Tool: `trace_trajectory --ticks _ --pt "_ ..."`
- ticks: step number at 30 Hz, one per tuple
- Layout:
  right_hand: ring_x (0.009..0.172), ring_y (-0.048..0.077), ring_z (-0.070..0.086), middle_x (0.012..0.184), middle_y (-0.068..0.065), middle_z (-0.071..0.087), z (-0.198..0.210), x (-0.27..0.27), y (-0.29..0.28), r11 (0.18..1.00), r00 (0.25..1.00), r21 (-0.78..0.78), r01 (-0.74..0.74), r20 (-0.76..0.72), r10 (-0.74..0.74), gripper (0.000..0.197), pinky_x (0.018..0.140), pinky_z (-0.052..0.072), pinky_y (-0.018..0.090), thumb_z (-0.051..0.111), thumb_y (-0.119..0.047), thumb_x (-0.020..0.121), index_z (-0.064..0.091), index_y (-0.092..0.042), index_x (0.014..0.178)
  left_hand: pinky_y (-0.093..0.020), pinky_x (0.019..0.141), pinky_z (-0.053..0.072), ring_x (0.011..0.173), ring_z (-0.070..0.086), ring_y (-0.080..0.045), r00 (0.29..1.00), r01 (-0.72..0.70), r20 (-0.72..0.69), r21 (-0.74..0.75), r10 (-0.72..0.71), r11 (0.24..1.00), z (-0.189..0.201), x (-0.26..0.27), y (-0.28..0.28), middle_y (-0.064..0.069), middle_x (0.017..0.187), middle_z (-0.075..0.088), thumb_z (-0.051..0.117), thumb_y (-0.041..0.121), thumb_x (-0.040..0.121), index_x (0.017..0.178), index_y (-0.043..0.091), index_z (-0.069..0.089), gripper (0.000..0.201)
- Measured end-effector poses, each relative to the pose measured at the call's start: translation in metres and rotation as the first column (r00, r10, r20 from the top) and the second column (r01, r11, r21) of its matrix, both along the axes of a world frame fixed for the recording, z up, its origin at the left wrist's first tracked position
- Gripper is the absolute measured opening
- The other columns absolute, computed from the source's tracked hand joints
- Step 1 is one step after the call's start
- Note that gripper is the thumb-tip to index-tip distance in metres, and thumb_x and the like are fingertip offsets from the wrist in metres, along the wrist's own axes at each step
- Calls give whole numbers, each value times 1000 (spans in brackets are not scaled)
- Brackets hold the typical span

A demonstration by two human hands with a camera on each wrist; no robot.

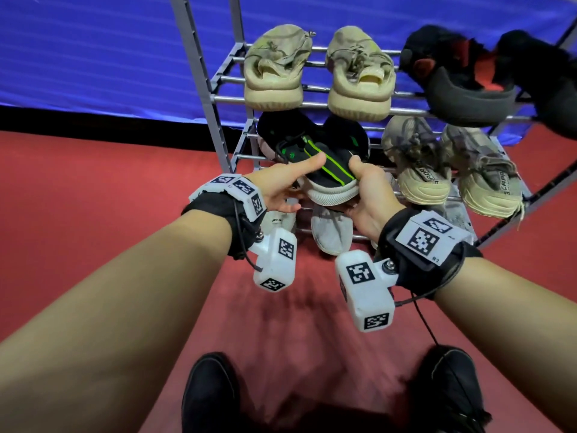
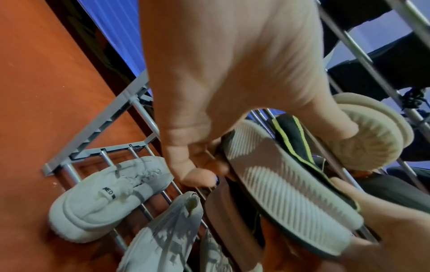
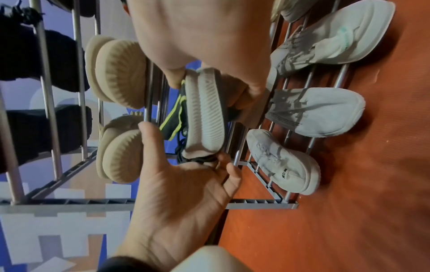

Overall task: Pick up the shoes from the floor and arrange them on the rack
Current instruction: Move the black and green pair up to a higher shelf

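A black shoe (image 1: 331, 173) with lime stripes and a white ribbed sole (image 2: 291, 193) is held heel-first toward me at the left of the grey metal rack's (image 1: 199, 64) middle shelf. My left hand (image 1: 296, 182) grips its left side, thumb on top and fingers underneath. My right hand (image 1: 362, 189) grips its right side the same way. In the right wrist view the sole (image 3: 207, 110) sits between both hands just above the shelf bars. Its black-and-green mate (image 1: 281, 135) lies on the same shelf behind it.
A beige pair (image 1: 273, 70) and a black-and-red pair (image 1: 462, 76) fill the top shelf. A grey-tan pair (image 1: 418, 160) takes the middle shelf's right. White shoes (image 1: 332, 232) lie on the bottom shelf. Red floor (image 1: 93, 189) surrounds the rack; my own black shoes (image 1: 212, 395) stand below.
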State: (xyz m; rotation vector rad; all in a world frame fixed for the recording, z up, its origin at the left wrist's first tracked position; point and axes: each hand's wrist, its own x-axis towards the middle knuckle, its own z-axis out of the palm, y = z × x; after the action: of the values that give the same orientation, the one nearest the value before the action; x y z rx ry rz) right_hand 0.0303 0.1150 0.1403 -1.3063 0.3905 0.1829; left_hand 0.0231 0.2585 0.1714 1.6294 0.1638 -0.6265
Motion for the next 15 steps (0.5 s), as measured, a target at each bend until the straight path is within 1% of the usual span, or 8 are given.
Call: trace_trajectory --ticks 2,3,4,6,7,9,12,15 --pt "109 26 63 124 7 63 -2 -2 5 998 998 -29 -57 -27 57 66 96 47 46 56 -53 68 50 -16 123 -22 67 39 74 47 -7 999 -31 34 24 30 999 -3 3 2 8 79 55 58 54 85 86 28 62 26" --pt "105 24 62 123 5 61 -2 -4 8 995 996 -54 -81 -38 79 56 90 49 41 56 -51 75 48 -16 118 -21 66 40 71 48 -6 998 -46 46 33 45 998 -4 5 2 9 76 57 59 53 84 85 28 63 26" --pt "96 21 60 114 3 60 -2 -7 9 992 994 -69 -104 -40 101 41 81 48 36 53 -47 84 45 -18 113 -20 63 41 65 50 -4 997 -60 55 42 57 997 -4 6 3 11 70 60 61 52 83 83 26 62 25" --pt "77 15 53 89 -3 54 -6 -7 10 986 991 -115 -117 -73 109 20 73 44 33 48 -38 95 38 -24 107 -18 54 44 49 54 -1 995 -79 67 63 75 995 -7 8 6 11 58 62 64 46 83 79 23 62 24" --pt "70 12 50 81 -5 50 -5 -9 9 982 991 -139 -125 -69 116 19 70 43 30 47 -36 97 36 -25 106 -17 51 46 48 56 -2 993 -92 75 73 86 993 -9 8 8 8 58 63 66 42 83 77 21 62 22" --pt "66 10 48 78 -7 47 -2 -10 10 969 987 -186 -160 -53 153 22 67 43 29 47 -38 96 36 -25 110 -18 51 50 58 61 -7 990 -118 81 70 112 991 -13 8 12 2 66 65 68 33 84 76 17 61 19" --pt "75 13 49 88 -4 48 6 -12 12 930 976 -299 -215 -24 218 26 69 46 32 46 -41 95 40 -23 113 -25 58 57 74 63 -15 984 -165 68 9 164 986 -14 9 19 -5 80 65 65 27 87 95 9 60 21" --pt "65 11 47 84 0 50 10 -11 7 894 969 -391 -217 24 246 19 55 43 26 44 -35 96 47 -18 104 -36 71 59 84 65 -20 977 -198 74 -43 200 979 -16 13 28 -9 97 68 60 24 91 119 8 55 33"
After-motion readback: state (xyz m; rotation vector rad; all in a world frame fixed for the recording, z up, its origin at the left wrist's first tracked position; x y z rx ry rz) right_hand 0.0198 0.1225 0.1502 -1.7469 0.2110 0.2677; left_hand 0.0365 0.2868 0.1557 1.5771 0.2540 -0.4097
